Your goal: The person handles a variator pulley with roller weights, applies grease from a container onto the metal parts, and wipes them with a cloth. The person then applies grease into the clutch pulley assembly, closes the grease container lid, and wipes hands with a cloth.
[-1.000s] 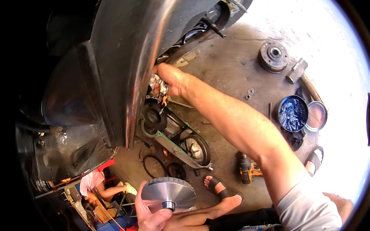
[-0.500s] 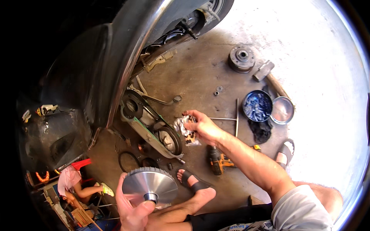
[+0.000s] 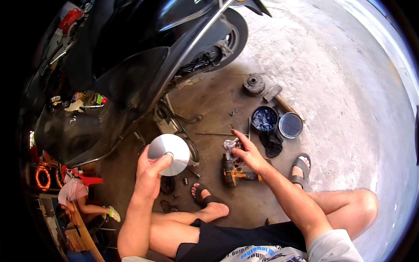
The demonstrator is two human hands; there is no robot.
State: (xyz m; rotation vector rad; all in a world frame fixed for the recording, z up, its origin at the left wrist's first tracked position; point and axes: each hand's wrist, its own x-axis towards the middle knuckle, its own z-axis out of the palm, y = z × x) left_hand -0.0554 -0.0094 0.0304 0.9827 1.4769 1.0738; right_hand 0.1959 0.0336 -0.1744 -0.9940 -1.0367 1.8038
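My left hand (image 3: pixel 147 177) grips a shiny round metal pulley disc (image 3: pixel 178 148), its thumb pressed by the centre hub. The disc's smooth conical face is turned up toward me. My right hand (image 3: pixel 255 160) holds a crumpled, stained rag (image 3: pixel 230 145) between the thumb and the curled fingers. Its index finger points out straight, with a dark smudge on the tip. Below the rag, on the floor, lies a black and orange cordless drill (image 3: pixel 230 174). Beyond the disc rests a long metal engine cover (image 3: pixel 169 126), partly hidden by it.
A black scooter (image 3: pixel 131 83) stands at the upper left. Rightward are a tub of blue grease (image 3: pixel 265 129), its lid (image 3: pixel 291 125), a black cloth (image 3: pixel 271 146), a hammer (image 3: pixel 273 93) and a clutch assembly (image 3: pixel 254 84). A T-handle wrench (image 3: pixel 213 133) lies mid-floor. Another person (image 3: pixel 75 192) sits far left.
The view has shifted, showing more of the scooter. My left hand has lifted the disc forward and turned its face up. The right index finger has stretched out; the rag is still in that hand.
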